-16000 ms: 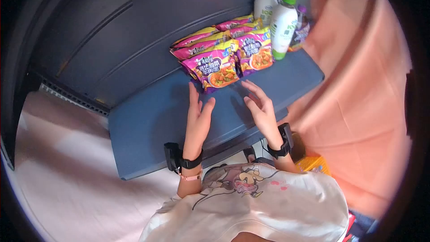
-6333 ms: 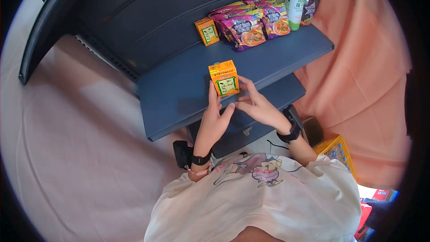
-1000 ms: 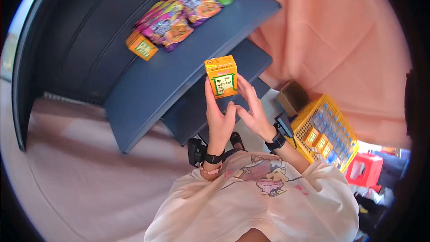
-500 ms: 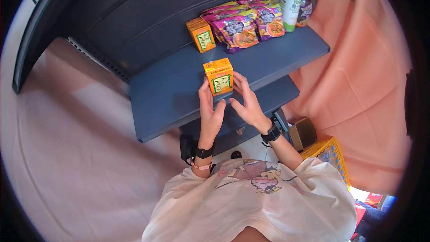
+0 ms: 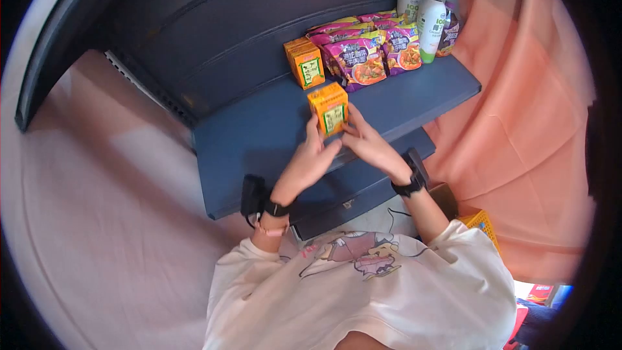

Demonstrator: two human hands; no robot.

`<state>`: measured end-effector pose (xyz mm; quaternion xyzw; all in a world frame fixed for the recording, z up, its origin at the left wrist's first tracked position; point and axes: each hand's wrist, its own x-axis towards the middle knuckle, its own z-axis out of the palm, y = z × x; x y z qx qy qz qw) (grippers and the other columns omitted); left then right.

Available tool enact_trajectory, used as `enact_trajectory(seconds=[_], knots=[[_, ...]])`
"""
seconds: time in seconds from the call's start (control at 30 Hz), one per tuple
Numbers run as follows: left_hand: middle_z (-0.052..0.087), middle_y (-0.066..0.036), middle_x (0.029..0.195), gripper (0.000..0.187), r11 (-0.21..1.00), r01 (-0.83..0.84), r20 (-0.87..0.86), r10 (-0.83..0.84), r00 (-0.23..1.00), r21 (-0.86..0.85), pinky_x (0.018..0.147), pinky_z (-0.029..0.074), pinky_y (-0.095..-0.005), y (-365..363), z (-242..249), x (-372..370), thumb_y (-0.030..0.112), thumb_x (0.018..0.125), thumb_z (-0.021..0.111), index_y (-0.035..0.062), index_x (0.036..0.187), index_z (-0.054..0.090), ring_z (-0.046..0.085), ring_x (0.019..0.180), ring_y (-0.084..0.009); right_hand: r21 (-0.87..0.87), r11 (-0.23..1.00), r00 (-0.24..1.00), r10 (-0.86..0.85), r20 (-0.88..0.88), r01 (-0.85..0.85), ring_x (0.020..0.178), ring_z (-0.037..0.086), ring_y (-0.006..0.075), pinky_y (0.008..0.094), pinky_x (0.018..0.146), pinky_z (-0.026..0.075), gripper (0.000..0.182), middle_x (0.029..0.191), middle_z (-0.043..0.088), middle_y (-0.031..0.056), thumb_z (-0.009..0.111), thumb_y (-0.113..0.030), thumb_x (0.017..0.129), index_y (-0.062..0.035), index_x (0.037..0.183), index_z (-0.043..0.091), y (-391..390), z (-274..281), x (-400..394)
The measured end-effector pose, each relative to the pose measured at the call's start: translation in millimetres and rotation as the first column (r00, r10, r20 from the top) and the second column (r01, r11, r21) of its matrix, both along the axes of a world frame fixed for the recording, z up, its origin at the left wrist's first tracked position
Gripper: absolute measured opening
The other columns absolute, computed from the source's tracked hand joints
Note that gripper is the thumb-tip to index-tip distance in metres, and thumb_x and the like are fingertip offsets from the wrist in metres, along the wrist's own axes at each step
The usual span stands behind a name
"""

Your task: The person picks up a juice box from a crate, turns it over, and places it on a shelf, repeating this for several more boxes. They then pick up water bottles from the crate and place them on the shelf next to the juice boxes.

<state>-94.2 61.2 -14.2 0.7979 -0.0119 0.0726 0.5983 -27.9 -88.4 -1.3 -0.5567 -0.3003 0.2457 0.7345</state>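
Both hands hold one orange carton between them, above the middle of the dark blue shelf. The left hand presses its fingers against the left side of the carton, and the right hand closes on the right side and the lower edge. The fingers of both hands are curled narrow around it, so the bottom part of the carton is hidden, and it is not possible to tell if the carton already touches the shelf or is a little above it. The carton stands almost upright, with a green and white label on the front; the printed text is too small to read.

Behind it, near the back panel, a second orange carton of the same kind stands on the shelf, well apart from the held one. Maybe there is another carton behind this one, but it is hard to make out. Just beside it to the right lie purple noodle packets in a row, partly overlapping, so their number is not clear. At the far right end stand two white bottles with green caps, and a dark packet is mostly covered behind them.

Each wrist wears a black band with a small device. A lower shelf is partly hidden by the arms. A yellow basket is only visible at one corner, beside the peach curtain.
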Motion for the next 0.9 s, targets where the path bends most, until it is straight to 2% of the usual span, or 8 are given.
enact_trajectory(seconds=[0.1,0.23,0.3,0.47,0.57,0.73,0.83,0.9], knots=[[0.044,-0.017,0.123,0.067,0.999,-0.006,-0.134,0.013,0.991,0.052,0.094,0.034,-0.0273,15.4,10.7,31.7,0.005,0.084,0.047,-0.0034,0.134,0.004,0.044,0.114,-0.0199,0.017,0.999,0.998,-0.051,0.035,0.051,0.101,0.049,0.0162,0.0236,0.084,0.038,0.070,0.116,0.046,0.0110,0.043,0.001,0.074,-0.0017,0.137,0.013,20.0,0.3,20.8],[0.044,-0.019,0.121,0.058,0.984,-0.120,-0.125,0.137,0.983,0.132,0.095,0.032,-0.0301,22.7,31.2,59.8,0.010,0.082,0.040,-0.0048,0.133,0.016,0.044,0.113,-0.0252,-0.145,0.989,0.999,0.007,0.044,0.000,0.089,0.047,0.0123,0.0215,0.078,0.038,0.076,0.114,0.044,0.0061,0.041,-0.003,0.071,-0.0028,0.140,0.009,41.1,-4.2,56.6],[0.042,-0.020,0.123,0.055,0.981,-0.145,-0.075,0.155,0.985,0.127,0.097,0.031,-0.0316,27.1,21.7,71.4,0.012,0.083,0.038,-0.0048,0.132,0.020,0.042,0.116,-0.0270,-0.050,0.998,1.000,-0.022,0.016,0.022,0.076,0.039,0.0084,0.0193,0.069,0.035,0.078,0.102,0.044,0.0017,0.041,-0.002,0.069,-0.0033,0.140,0.010,56.8,-18.9,71.9],[0.044,-0.018,0.122,0.052,0.959,-0.242,-0.047,0.251,0.967,0.144,0.098,0.031,-0.0318,39.3,1.9,98.7,0.009,0.082,0.041,-0.0041,0.129,0.024,0.043,0.116,-0.0250,0.018,0.984,0.981,-0.176,0.079,0.175,0.074,0.036,0.0051,0.0166,0.062,0.032,0.077,0.103,0.044,-0.0003,0.038,-0.003,0.069,-0.0062,0.141,0.009,78.1,-25.2,74.4],[0.045,-0.017,0.122,0.050,0.963,-0.244,-0.040,0.250,0.967,0.114,0.097,0.032,-0.0315,44.2,-4.1,104.6,0.008,0.081,0.043,-0.0040,0.128,0.027,0.043,0.115,-0.0240,-0.006,0.999,0.997,-0.050,0.053,0.051,0.095,0.042,0.0162,0.0237,0.077,0.038,0.078,0.112,0.043,0.0104,0.041,-0.004,0.067,-0.0012,0.139,0.010,71.3,-21.5,85.1],[0.047,-0.014,0.119,0.053,0.978,-0.191,0.000,0.192,0.981,0.084,0.094,0.034,-0.0303,39.9,8.2,103.8,0.006,0.076,0.046,-0.0024,0.126,0.030,0.045,0.110,-0.0220,-0.039,0.995,0.995,-0.092,0.030,0.093,0.091,0.044,0.0158,0.0233,0.076,0.038,0.079,0.109,0.045,0.0087,0.042,-0.005,0.067,-0.0011,0.139,0.010,72.9,-21.2,81.3],[0.042,-0.014,0.122,0.059,0.975,-0.195,0.052,0.201,0.978,-0.105,0.094,0.034,-0.0297,25.2,0.8,93.1,0.001,0.073,0.045,-0.0008,0.130,0.026,0.042,0.112,-0.0205,-0.007,0.998,0.998,-0.070,0.008,0.070,0.095,0.045,0.0158,0.0225,0.078,0.038,0.074,0.112,0.046,0.0080,0.042,-0.002,0.071,-0.0011,0.139,0.012,59.2,-22.3,64.1],[0.040,-0.016,0.125,0.063,0.982,-0.187,0.185,0.184,0.965,-0.006,0.096,0.032,-0.0295,10.6,-9.1,79.7,-0.003,0.073,0.041,-0.0005,0.132,0.021,0.040,0.115,-0.0213,0.215,0.960,0.983,-0.173,-0.057,0.181,0.107,0.045,0.0172,0.0242,0.083,0.039,0.065,0.122,0.045,0.0100,0.042,0.000,0.077,-0.0012,0.138,0.019,48.9,-23.7,40.7]])
